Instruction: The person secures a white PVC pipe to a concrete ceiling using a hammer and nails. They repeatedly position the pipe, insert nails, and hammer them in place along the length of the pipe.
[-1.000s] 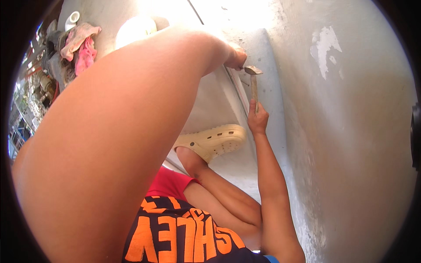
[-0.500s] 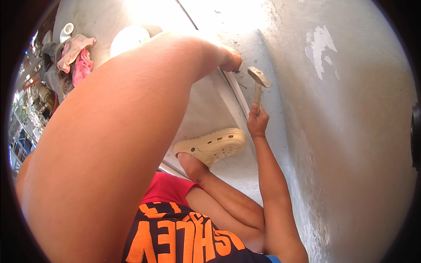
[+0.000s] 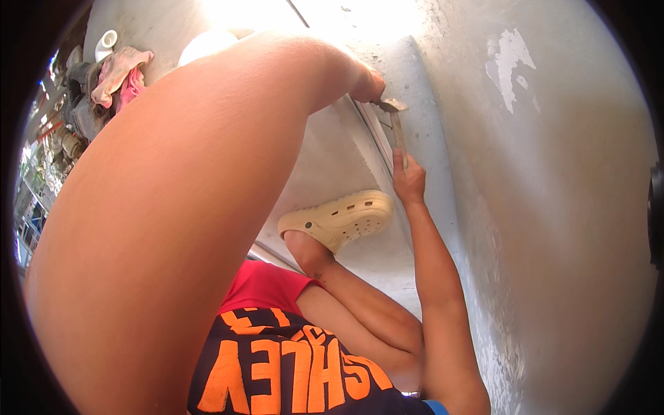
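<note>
My right hand [image 3: 409, 178] is closed around the wooden handle of a hammer [image 3: 397, 131]. The hammer's pale, worn head is right by the fingertips of my left hand [image 3: 368, 84]; whether it touches them or something they hold, I cannot tell. My left arm reaches far forward across the view, its fingers bent closed low over the grey surface near a long thin strip [image 3: 377, 135]. Whatever is in those fingers is hidden. A thin, nail-like piece lies by the strip, close to the hammer handle.
A grey wall [image 3: 546, 207] with peeled patches rises on the right. My foot in a cream clog [image 3: 339, 216] rests on the pale surface below the hammer. At the far left are a white pipe elbow [image 3: 106, 43], a dirty pink cloth [image 3: 131, 86] and a cluttered pile.
The hammer head has swung left and turned, coming from a short gap away to beside my left fingers. My left hand has stayed in nearly the same spot.
</note>
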{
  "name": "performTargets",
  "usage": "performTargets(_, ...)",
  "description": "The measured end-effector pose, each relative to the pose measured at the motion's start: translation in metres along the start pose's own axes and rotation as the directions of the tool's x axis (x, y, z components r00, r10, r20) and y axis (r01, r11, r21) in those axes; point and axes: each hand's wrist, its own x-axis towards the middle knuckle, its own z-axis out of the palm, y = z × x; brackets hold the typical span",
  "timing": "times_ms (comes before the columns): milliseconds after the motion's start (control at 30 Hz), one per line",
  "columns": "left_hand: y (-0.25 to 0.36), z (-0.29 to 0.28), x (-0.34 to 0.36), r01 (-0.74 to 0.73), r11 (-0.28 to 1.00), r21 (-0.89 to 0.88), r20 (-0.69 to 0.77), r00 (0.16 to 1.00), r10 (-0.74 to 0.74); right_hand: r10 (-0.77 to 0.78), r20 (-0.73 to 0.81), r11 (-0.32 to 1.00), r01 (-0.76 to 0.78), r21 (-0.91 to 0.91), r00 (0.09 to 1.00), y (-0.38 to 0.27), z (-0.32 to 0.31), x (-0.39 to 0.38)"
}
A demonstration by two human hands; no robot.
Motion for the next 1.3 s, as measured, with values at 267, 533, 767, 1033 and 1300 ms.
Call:
performTargets(267,-0.003,0.002,0.0,0.021,0.997,-0.073,-0.003,1.0,-0.021,0.061,-0.102,0.976,-0.038,0.214,0.993,-0.002,0.001,-0.005)
performTargets(533,-0.005,0.0,-0.002,0.051,0.996,-0.071,0.016,0.999,-0.05,0.044,0.003,0.994,-0.044,0.104,0.999,-0.011,-0.018,0.002)
performTargets(767,-0.01,0.006,0.008,0.045,0.985,-0.169,0.013,0.999,-0.043,0.061,-0.027,0.998,-0.061,0.002,0.998,-0.011,0.0,-0.004)
performTargets(1033,-0.007,0.0,0.01,0.052,0.977,-0.205,0.042,0.998,-0.044,0.039,-0.174,0.998,-0.03,0.056,0.984,-0.004,0.007,-0.001)
performTargets(1300,-0.015,0.013,0.017,0.079,0.981,-0.179,0.035,0.997,-0.073,0.054,-0.128,0.96,-0.016,0.28,0.99,0.014,-0.02,0.013)
